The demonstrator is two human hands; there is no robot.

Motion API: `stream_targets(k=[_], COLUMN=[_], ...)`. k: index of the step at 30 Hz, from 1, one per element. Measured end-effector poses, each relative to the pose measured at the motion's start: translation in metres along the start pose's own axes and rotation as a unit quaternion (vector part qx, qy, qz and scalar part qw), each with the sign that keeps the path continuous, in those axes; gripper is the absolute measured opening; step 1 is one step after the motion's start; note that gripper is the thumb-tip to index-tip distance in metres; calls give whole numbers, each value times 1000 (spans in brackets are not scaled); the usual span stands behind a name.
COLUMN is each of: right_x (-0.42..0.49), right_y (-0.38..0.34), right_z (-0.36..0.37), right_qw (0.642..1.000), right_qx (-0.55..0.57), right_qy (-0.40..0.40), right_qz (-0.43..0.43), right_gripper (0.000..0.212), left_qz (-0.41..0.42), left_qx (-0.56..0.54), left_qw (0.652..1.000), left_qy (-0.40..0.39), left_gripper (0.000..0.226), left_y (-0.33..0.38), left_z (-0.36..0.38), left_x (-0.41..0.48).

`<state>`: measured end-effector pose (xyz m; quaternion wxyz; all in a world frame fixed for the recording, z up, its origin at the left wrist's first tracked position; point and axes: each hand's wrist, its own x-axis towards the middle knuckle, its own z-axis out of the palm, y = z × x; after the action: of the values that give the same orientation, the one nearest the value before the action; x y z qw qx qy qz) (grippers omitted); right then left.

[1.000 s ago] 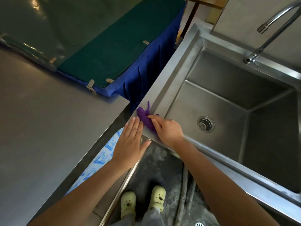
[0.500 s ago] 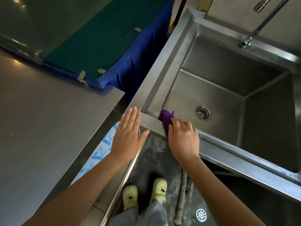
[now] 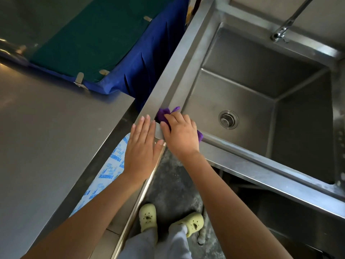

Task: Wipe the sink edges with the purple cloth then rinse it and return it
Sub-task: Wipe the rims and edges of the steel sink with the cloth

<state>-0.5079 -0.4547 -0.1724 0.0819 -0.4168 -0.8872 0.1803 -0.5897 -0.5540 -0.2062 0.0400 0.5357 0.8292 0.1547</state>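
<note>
The purple cloth point(image 3: 164, 114) lies bunched on the near left corner of the steel sink's rim point(image 3: 261, 165), mostly under my right hand point(image 3: 180, 133). That hand lies on top of the cloth with its fingers curled round it, pressing it onto the rim. My left hand point(image 3: 141, 146) lies flat with straight fingers on the outer corner of the sink, just left of the right hand and close to touching it. The basin holds only its round drain point(image 3: 228, 119). The tap point(image 3: 285, 25) stands at the far edge.
A steel counter point(image 3: 46, 137) runs along the left, with a blue-and-white printed sheet point(image 3: 108, 169) in the gap beside the sink. A green and blue cloth-covered table point(image 3: 104, 38) is beyond. My feet in pale clogs point(image 3: 168, 219) stand on the grey floor.
My right hand has slid the cloth left along the front rim, back to the near left corner beside my left hand. The left hand has stayed put on the corner.
</note>
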Motion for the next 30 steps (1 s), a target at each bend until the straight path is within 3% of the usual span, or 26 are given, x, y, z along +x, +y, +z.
stream_targets(k=[7, 11, 21, 26, 30], right_x=[-24, -36, -80, -106, -105], right_y=[23, 43, 96, 126, 131], right_z=[2, -4, -22, -37, -62], right_qw=[993, 987, 965, 944, 924], right_qx=[15, -13, -71, -114, -9], right_qy=[104, 138, 174, 175, 237], right_qz=[56, 84, 184, 254, 302], right_gripper=[33, 32, 25, 27, 31], left_qz=[-10, 28, 115, 105, 104], left_qx=[12, 17, 8, 21, 27], left_qw=[1000, 999, 991, 993, 994], left_qy=[-19, -40, -66, -41, -20], left_gripper=[73, 71, 68, 53, 51], left_y=[15, 28, 79, 85, 86], left_z=[-1, 4, 19, 25, 26], left_x=[2, 3, 7, 4, 5])
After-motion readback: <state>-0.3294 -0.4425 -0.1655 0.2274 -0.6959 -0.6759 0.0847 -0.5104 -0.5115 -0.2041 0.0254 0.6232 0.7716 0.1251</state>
